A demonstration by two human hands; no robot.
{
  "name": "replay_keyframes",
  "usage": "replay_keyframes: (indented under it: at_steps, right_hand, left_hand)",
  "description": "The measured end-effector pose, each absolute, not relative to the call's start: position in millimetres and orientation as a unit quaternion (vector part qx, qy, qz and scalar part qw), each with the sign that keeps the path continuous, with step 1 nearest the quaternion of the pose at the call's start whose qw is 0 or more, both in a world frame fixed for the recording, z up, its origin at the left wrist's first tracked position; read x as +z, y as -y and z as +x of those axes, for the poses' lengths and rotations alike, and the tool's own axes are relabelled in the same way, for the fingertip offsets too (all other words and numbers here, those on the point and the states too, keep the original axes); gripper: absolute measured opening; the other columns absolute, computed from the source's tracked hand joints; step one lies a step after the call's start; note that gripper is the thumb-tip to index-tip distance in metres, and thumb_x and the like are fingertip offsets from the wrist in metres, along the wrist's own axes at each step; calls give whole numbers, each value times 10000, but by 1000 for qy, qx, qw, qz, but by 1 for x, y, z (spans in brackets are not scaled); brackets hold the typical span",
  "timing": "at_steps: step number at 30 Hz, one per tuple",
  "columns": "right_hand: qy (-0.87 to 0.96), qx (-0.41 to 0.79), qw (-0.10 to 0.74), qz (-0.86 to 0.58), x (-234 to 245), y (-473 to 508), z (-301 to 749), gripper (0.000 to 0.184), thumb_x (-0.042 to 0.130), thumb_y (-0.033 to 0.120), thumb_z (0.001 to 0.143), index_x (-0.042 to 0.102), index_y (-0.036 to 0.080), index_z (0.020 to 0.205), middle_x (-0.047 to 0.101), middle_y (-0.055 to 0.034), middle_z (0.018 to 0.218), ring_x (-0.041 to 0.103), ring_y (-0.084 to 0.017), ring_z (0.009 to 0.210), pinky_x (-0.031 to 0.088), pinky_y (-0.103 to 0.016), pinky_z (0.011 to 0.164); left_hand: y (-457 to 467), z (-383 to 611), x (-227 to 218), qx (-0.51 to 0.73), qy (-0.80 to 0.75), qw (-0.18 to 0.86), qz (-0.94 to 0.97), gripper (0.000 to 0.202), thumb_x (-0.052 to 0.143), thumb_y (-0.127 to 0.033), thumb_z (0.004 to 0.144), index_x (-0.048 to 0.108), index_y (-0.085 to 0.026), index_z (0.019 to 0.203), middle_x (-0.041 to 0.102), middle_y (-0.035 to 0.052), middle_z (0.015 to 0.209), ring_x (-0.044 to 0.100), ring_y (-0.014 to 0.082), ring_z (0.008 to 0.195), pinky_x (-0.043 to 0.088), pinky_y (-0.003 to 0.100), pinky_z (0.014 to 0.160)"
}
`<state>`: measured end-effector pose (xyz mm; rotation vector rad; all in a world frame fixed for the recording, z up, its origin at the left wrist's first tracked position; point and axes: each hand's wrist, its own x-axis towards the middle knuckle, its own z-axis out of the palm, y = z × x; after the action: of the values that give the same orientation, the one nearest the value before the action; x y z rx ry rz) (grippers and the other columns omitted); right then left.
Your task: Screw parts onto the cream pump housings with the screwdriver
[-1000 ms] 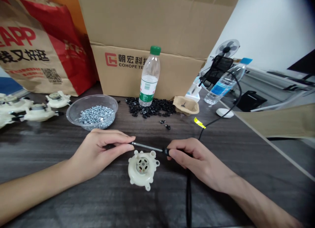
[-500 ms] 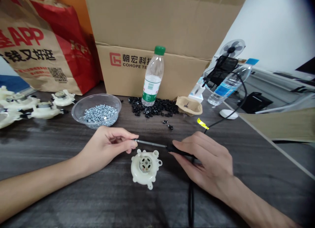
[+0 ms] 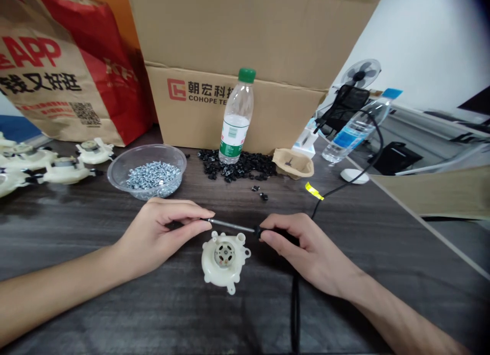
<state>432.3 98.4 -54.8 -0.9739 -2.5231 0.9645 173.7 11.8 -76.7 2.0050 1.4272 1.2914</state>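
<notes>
The left hand (image 3: 155, 237) pinches at the tip of a screwdriver (image 3: 233, 226), the right hand (image 3: 302, 250) grips its handle (image 3: 259, 232), and the white motor part (image 3: 220, 273), lower centre, seems not yet given black pieces (image 3: 34, 179) like similar parts (image 3: 66, 175) at middle left

Your single view comes from the camera on your head, looking forward and down over the dark wood-grain table (image 3: 153, 314). It sits near enough that your left hand (image 3: 161, 237) and right hand (image 3: 302, 250) reach in from the two sides, with the cream motor housing (image 3: 223, 270) between them, just below centre. Ahead, it faces the COHOPE cardboard box (image 3: 229, 33), cropped at the top; at upper right it sees past the table to a distant fan (image 3: 360, 75).
</notes>
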Motion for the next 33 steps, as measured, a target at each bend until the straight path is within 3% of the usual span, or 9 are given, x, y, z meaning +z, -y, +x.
replay_keyframes:
  at_steps: [5,10,13,15,19,24,28,31,33]
  right_hand:
    - [881,266,197,-337,-61,-95,433,184,599,416,867,654,240,864,686,24,751,596,-145,633,424,-254,546]
    - [902,142,256,-319,-68,-94,431,168,650,354,825,582,205,787,658,3,697,566,-131,547,402,-252,526]
    - [908,109,201,-352,-65,-93,428,267,618,467,831,561,209,792,580,41,547,472,-117,427,325,-259,479]
    - [918,123,131,-354,-60,-92,426,337,491,499,898,529,215,721,508,48,486,440,-121,419,288,-272,484]
    - [919,206,73,-329,-52,-93,426,431,283,373,992,388,213,606,471,38,521,440,-118,479,278,-283,521]
    - [905,263,97,-321,-53,-95,428,307,374,389,977,496,225,748,546,49,613,495,-120,543,329,-266,549]
    - [894,208,164,-362,-63,-92,429,168,559,395,874,542,232,834,578,51,606,491,-129,496,322,-258,494]
    - [887,161,194,-387,-66,-88,427,187,616,389,825,517,231,814,577,52,602,485,-127,479,315,-257,495]
    - [886,174,166,-397,-64,-85,424,213,584,433,848,514,233,828,565,55,586,495,-132,484,314,-262,510]
  left_hand:
    - [-14,173,-79,445,-534,226,682,125,684,-241,838,752,-240,943,760,-13,924,708,109,759,548,140,658]
    - [-12,177,-79,457,-537,313,636,136,678,-289,839,746,-226,938,763,0,882,705,126,693,562,173,608]
    - [-11,180,-80,463,-532,299,643,127,674,-268,842,741,-225,940,760,-7,884,701,117,713,557,165,629]
    - [-11,181,-79,457,-529,263,665,112,671,-240,845,742,-226,930,755,-17,894,695,105,743,547,147,655]
    - [-12,180,-78,450,-526,227,685,112,659,-221,854,738,-225,934,748,-27,905,685,89,767,532,131,684]
    - [-14,175,-79,457,-542,261,656,132,673,-279,843,741,-227,944,753,-9,910,689,112,737,543,161,655]
    - [-14,175,-81,459,-558,305,620,171,681,-333,832,744,-213,936,756,16,889,689,133,695,547,183,602]
    - [-13,178,-80,460,-549,314,623,164,674,-329,838,743,-214,934,755,13,879,686,128,686,549,181,605]
    - [-13,179,-80,463,-544,294,635,144,668,-304,846,742,-225,941,754,3,893,689,120,712,549,171,630]
